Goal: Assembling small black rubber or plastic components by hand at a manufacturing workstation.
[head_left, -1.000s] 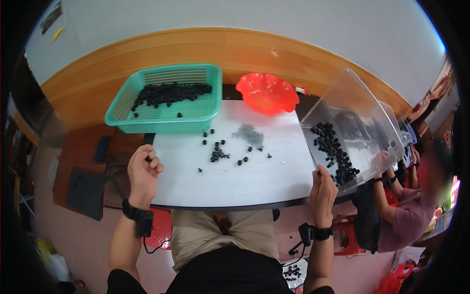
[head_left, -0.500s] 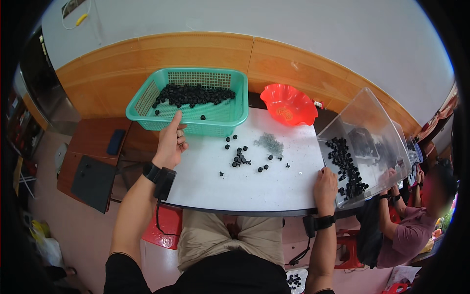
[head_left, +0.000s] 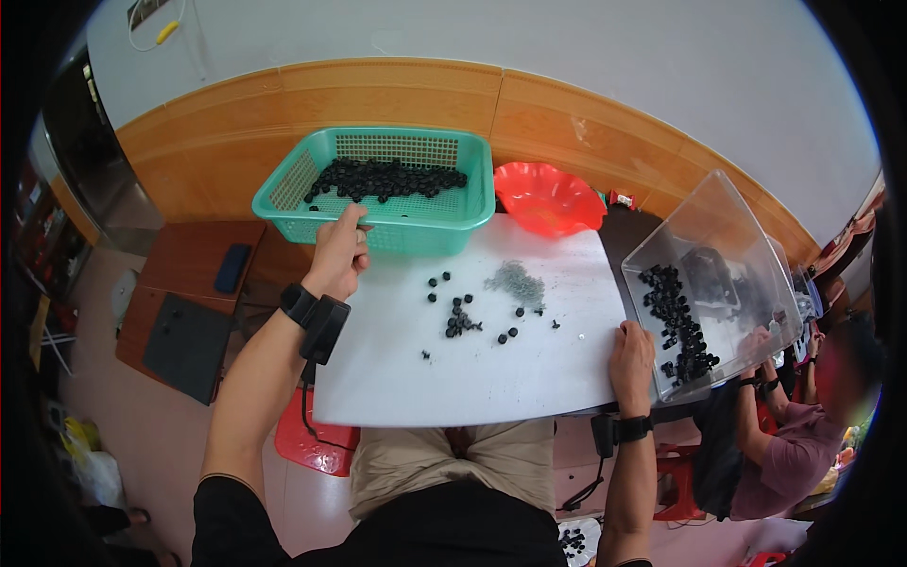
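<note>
My left hand (head_left: pixel 340 257) is at the near wall of a green plastic basket (head_left: pixel 425 238), one digit reaching over the rim and the other fingers curled outside. Inside the basket lies a heap of small black knobs (head_left: pixel 387 180). My right hand (head_left: pixel 631 364) is closed at the right edge of a white tabletop (head_left: pixel 397 387), beside a clear plastic bin (head_left: pixel 746 354); its fingertips are partly hidden. More black knobs (head_left: pixel 461 323) are scattered on the tabletop, near a patch of small greyish pieces (head_left: pixel 515 282).
A wavy-rimmed red bowl (head_left: pixel 548 200) stands right against the basket. The tilted clear bin holds several black parts (head_left: pixel 675 326). At the left is a brown table (head_left: pixel 151 302) with a dark mat (head_left: pixel 189 348). A seated co-worker (head_left: pixel 803 435) is at the far right.
My view has shifted slightly. The basket and red bowl have come closer together. The dark strip between the white tabletop and the clear bin looks wider. My left hand remains at the basket.
</note>
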Action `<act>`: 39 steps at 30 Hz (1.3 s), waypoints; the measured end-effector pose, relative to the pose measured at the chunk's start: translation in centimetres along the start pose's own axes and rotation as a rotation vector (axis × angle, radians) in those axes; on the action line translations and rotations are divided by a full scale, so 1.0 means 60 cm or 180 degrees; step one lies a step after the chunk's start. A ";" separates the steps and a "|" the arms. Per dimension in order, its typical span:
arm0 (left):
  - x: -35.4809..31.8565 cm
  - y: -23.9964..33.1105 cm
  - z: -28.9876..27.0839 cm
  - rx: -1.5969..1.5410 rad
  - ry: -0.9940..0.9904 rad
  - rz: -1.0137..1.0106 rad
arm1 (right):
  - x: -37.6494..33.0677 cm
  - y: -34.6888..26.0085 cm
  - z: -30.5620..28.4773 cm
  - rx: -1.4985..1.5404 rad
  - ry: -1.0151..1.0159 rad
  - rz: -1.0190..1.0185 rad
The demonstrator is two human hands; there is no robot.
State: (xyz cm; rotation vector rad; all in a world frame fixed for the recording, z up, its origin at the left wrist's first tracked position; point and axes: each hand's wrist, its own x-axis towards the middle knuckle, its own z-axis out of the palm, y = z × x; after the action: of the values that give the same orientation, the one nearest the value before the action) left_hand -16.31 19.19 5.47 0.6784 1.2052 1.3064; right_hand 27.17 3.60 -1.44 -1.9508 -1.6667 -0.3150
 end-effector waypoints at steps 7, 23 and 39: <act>-0.006 0.010 0.004 0.0071 -0.0039 -0.0015 | 0.003 -0.011 0.007 -0.0159 -0.0051 0.0089; -0.010 0.010 0.001 0.0136 -0.0035 -0.0119 | -0.007 -0.069 -0.001 -0.0973 -0.0281 0.0738; -0.004 0.005 -0.005 0.0137 -0.0105 -0.0157 | -0.001 -0.084 0.007 -0.0922 -0.0526 0.0963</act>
State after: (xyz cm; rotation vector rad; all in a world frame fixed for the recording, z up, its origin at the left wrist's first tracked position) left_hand -16.67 18.97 5.73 0.6945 1.2191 1.2270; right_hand 22.23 4.21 -0.54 -2.4673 -1.4558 -0.2979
